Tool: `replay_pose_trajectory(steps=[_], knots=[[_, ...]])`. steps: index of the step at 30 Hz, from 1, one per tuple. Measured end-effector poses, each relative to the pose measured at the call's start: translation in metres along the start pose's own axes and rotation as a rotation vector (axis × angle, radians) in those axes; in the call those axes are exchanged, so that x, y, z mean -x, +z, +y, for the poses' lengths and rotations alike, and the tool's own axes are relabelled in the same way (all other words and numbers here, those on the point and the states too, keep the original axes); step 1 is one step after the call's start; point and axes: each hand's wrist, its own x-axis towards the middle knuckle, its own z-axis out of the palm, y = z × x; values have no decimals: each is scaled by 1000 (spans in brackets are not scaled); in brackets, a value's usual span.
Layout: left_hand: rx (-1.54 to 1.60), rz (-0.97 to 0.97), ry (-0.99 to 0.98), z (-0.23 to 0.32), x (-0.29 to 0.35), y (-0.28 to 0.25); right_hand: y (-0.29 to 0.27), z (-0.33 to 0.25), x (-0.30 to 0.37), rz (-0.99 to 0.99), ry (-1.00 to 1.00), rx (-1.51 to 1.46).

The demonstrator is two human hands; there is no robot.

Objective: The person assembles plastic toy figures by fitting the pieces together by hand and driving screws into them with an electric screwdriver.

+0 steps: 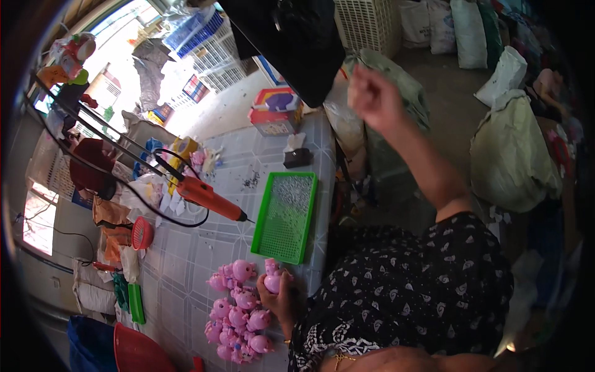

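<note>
My left hand is at the near edge of the table, its fingers wrapped round a pink toy figure. Beside it lies a heap of similar pink plastic toys. My right hand is raised away from the table with its fingers curled together; whatever they may hold is too small and blurred to make out. Between the hands sits a green perforated tray, with small silvery pieces like screws at its far end. An orange electric screwdriver hangs with its tip near the tray's left side.
A black cable loops from the screwdriver. Beyond the tray stand a small dark box and a red-and-grey carton. A red basket is at the table's left; stuffed sacks stand on the right.
</note>
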Motion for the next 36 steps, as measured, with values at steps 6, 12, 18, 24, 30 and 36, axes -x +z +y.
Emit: replay_pose_trajectory(steps=[6, 12, 18, 24, 30, 36], knots=[[-14, -3, -5, 3, 11, -5, 7, 92, 47, 133, 343, 107], [-8, -9, -30, 4, 14, -4, -7, 98, 32, 297, 377, -63], [7, 5, -32, -5, 9, -8, -1, 80, 25, 343, 201, 55], [-53, 10, 59, 4, 8, -7, 24, 13, -11, 233, -93, 149], [-174, 35, 135, -5, 3, -8, 38, -51, -37, 91, -224, 144], [-72, 15, 92, -15, 0, -9, 156, -8, 43, -769, -22, 461]])
